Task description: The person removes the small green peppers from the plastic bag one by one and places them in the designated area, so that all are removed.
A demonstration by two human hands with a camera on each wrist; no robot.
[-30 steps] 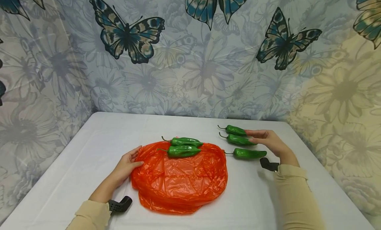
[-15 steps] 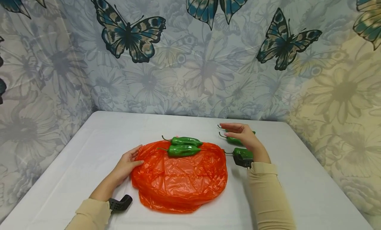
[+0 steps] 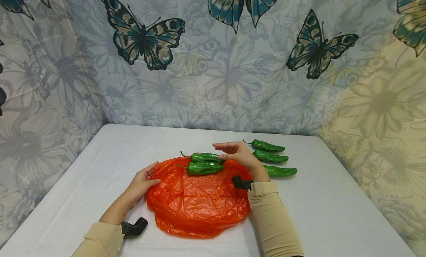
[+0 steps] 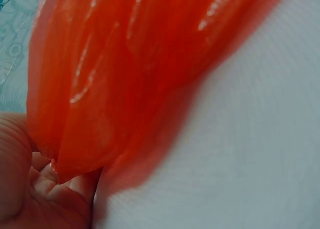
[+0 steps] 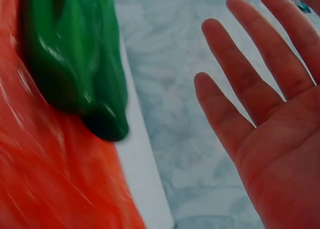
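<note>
On a white table (image 3: 332,216), two green peppers (image 3: 205,168) lie at twelve o'clock on an orange plastic bag (image 3: 199,203)

Nearest the person, at eight o'clock from the bag's middle in the head view, is the left sleeve (image 3: 101,237), beige, with a black camera mount (image 3: 134,227) beyond its cuff. The right sleeve (image 3: 274,222) comes in between three and four o'clock, its own mount over the bag's edge.

The bag lies crumpled and glossy. Between nine and ten o'clock the left hand (image 3: 141,185) grasps its edge, thumb on the near side and the other fingers partly hidden behind.

At twelve o'clock the two peppers sit side by side, stems toward nine. Between one and two, the right hand (image 3: 239,153) hangs over the farther one's tip; its fingers are stretched out, released, and the right wrist view shows them apart from both peppers.

Farther out at two o'clock, three more peppers (image 3: 270,156) rest on the table in a rough row, stem ends of the nearer two hidden behind the right arm.

Past the table's far edge, from ten round to two, stands a floral backdrop (image 3: 229,87) printed with large butterflies (image 3: 142,39).
</note>
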